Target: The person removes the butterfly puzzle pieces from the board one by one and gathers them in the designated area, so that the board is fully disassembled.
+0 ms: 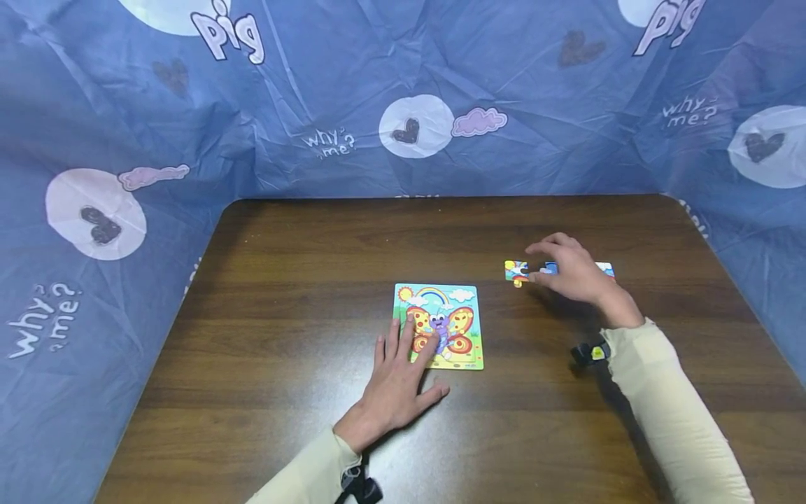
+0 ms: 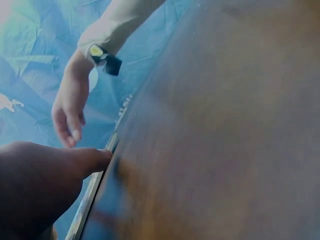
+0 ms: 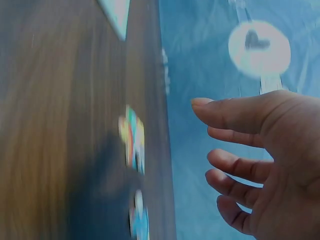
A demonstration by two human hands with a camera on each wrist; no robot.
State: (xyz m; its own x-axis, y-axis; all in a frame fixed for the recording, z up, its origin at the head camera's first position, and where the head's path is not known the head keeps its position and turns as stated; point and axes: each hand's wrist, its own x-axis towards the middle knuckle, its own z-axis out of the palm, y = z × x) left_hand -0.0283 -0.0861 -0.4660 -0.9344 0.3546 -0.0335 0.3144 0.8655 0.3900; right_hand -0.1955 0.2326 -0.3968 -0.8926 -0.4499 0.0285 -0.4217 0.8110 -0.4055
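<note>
A square butterfly jigsaw puzzle (image 1: pixel 466 297) lies flat near the middle of the table. My left hand (image 1: pixel 393 388) rests with straight, spread fingers over its lower left part. To the right, my right hand (image 1: pixel 576 273) hovers above a row of loose puzzle pieces, thumb and fingers apart in a loose curve with nothing between them. One piece with yellow and red (image 1: pixel 513 270) shows left of the fingertips. A blue piece (image 1: pixel 550 267) is partly covered by the hand, and another piece (image 1: pixel 606 269) peeks out behind it. In the right wrist view, two pieces (image 3: pixel 134 137) lie on the table below the hand.
The dark wooden table (image 1: pixel 283 308) has rounded far corners. A blue printed cloth (image 1: pixel 340 84) hangs behind it and along both sides. Small dark wrist cameras are strapped on the left wrist (image 1: pixel 362 486) and the right wrist (image 1: pixel 592 353).
</note>
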